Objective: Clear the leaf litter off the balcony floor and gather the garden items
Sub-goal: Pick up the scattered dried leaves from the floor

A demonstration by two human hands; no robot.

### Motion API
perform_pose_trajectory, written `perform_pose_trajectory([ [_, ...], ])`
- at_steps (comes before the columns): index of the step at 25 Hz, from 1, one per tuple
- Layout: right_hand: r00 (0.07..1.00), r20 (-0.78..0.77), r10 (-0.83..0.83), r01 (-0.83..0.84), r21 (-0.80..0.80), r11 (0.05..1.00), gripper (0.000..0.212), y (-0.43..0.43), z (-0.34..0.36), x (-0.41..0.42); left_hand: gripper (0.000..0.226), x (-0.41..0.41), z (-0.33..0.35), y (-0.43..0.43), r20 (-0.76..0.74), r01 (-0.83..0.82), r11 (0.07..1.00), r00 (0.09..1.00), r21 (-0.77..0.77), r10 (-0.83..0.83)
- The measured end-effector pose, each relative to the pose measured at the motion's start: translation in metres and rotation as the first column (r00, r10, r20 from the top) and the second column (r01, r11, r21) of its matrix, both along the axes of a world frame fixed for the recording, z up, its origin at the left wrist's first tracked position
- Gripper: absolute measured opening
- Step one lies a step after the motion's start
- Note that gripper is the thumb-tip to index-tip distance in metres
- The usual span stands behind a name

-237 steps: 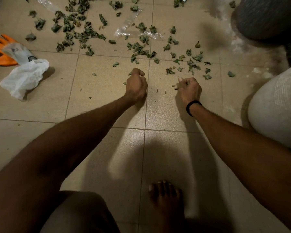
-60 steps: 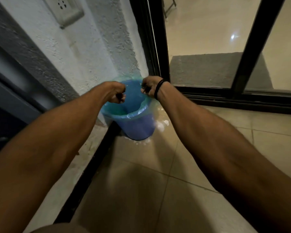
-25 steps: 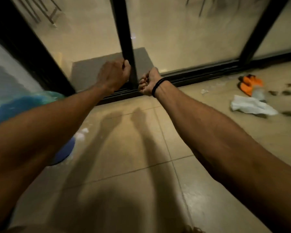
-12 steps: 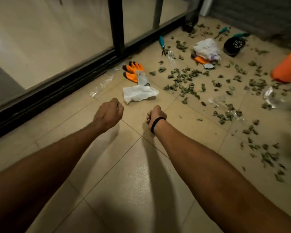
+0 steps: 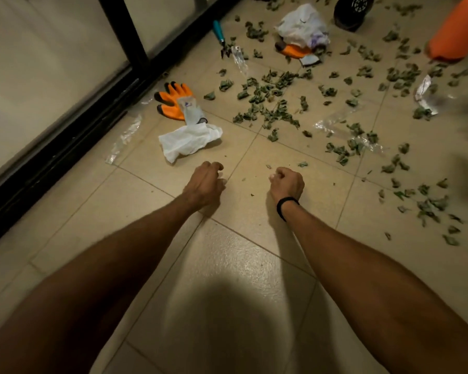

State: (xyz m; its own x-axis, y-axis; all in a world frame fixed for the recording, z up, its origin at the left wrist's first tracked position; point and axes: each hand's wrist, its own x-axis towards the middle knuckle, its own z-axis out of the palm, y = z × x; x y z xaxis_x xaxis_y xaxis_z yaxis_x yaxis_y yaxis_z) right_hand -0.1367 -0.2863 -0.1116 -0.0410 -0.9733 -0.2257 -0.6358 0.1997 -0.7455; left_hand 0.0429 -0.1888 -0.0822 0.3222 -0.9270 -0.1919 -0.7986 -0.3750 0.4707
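Several dry green leaves [image 5: 268, 103] lie scattered over the tiled floor ahead and to the right. An orange and grey glove [image 5: 173, 99] lies by the door track, with a crumpled white cloth [image 5: 187, 140] just below it. Farther back are a teal-handled hand tool [image 5: 219, 32] and a second orange glove [image 5: 295, 51] under a white bundle [image 5: 301, 29]. My left hand [image 5: 206, 182] hovers low over bare tile below the cloth, fingers loosely curled, holding nothing. My right hand [image 5: 287, 184] is a fist beside it, near a few leaf crumbs.
A black sliding-door track [image 5: 65, 141] runs along the left. Clear plastic wrappers [image 5: 125, 136] lie by the track and among the leaves at the right [image 5: 427, 94]. A black round pot [image 5: 353, 8] and an orange pot [image 5: 457, 31] stand at the top right.
My view swung from the blue bin and the door back to the leaf-strewn floor. Both hands have come lower and nearer the white cloth and the leaves.
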Motion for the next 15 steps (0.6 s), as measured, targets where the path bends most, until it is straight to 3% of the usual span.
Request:
perform_pose_trajectory([
  [2,1.0,0.0,0.013,-0.013,-0.023,1.0,0.038,-0.013,-0.005,-0.004,0.038,-0.01,-0.011,-0.009,-0.008,0.028,0.998,1.0,-0.058,-0.029],
  [5,0.996,0.037,0.081,-0.079,-0.046,0.996,0.006,-0.02,-0.006,-0.002,0.034,-0.016,-0.025,-0.017,-0.001,0.026,0.991,1.0,-0.133,-0.026],
  [7,0.992,0.001,0.127,-0.126,-0.117,0.985,0.016,-0.022,-0.012,-0.002,0.033,-0.021,-0.028,-0.017,-0.004,0.028,0.983,1.0,-0.18,-0.029],
  [10,0.98,-0.073,0.184,-0.195,-0.213,0.957,0.014,-0.022,-0.015,-0.003,0.032,-0.03,-0.028,-0.019,-0.003,0.06,0.968,0.998,-0.244,-0.062],
  [13,0.911,-0.248,0.33,-0.394,-0.282,0.875,0.015,-0.02,-0.016,-0.002,0.026,-0.033,-0.033,-0.026,0.026,0.113,0.961,0.994,-0.253,-0.11],
  [15,0.905,-0.265,0.333,-0.402,-0.281,0.871,0.015,-0.019,-0.017,-0.004,0.024,-0.033,-0.036,-0.027,0.058,0.15,0.956,0.989,-0.254,-0.139],
])
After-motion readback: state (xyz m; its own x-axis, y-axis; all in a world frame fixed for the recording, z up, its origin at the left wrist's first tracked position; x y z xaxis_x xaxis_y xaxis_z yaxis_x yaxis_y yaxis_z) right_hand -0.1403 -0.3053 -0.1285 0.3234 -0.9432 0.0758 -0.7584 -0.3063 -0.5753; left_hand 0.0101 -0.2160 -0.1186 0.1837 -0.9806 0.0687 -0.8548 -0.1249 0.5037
